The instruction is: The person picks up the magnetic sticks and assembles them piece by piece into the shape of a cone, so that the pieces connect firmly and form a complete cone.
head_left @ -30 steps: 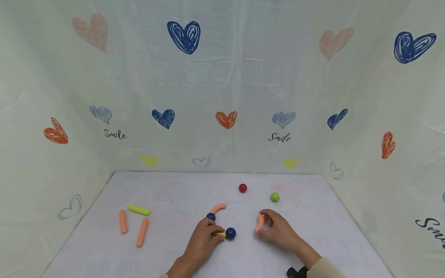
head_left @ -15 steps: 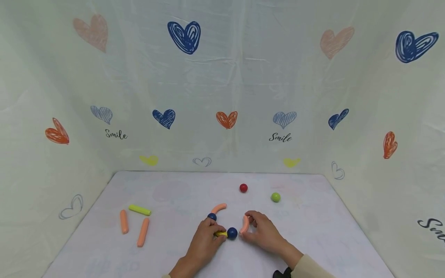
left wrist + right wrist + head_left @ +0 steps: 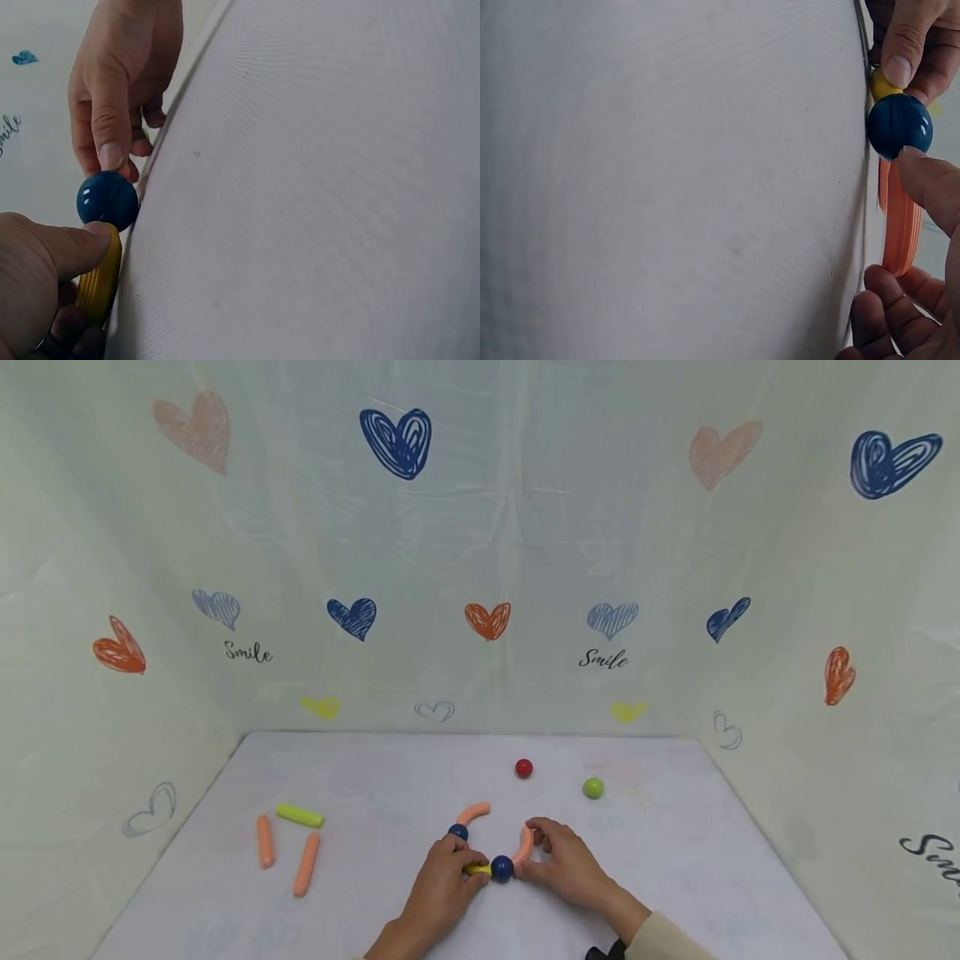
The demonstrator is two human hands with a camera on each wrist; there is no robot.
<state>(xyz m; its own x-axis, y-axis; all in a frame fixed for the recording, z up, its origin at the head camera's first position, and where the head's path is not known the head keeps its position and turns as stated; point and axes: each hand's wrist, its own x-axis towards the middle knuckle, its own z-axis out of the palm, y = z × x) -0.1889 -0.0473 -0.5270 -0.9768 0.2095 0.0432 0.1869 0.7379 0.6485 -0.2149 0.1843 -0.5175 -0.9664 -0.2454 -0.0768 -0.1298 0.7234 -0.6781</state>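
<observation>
Low over the white table, my left hand (image 3: 438, 887) pinches a yellow ridged rod (image 3: 100, 291) between thumb and fingers. A blue ball (image 3: 502, 868) sits at the rod's right end. On the ball's other side, my right hand (image 3: 567, 866) holds a curved orange rod (image 3: 902, 225) by its two ends. In the right wrist view the orange rod's near end meets the blue ball, partly behind my thumb. Beyond my left fingers is a second blue ball (image 3: 458, 832), joined to another curved orange rod (image 3: 473, 812). My left fingers hide the yellow rod's other end.
A red ball (image 3: 524, 768) and a green ball (image 3: 593, 787) lie toward the back. At left are a lime-green straight rod (image 3: 300, 815) and two straight orange rods, one nearer (image 3: 307, 864). A heart-printed curtain (image 3: 480, 677) closes off the table's back and sides.
My right hand has moved left, bringing its curved orange rod from a spot apart to the blue ball. My left hand has stayed almost still on the yellow rod.
</observation>
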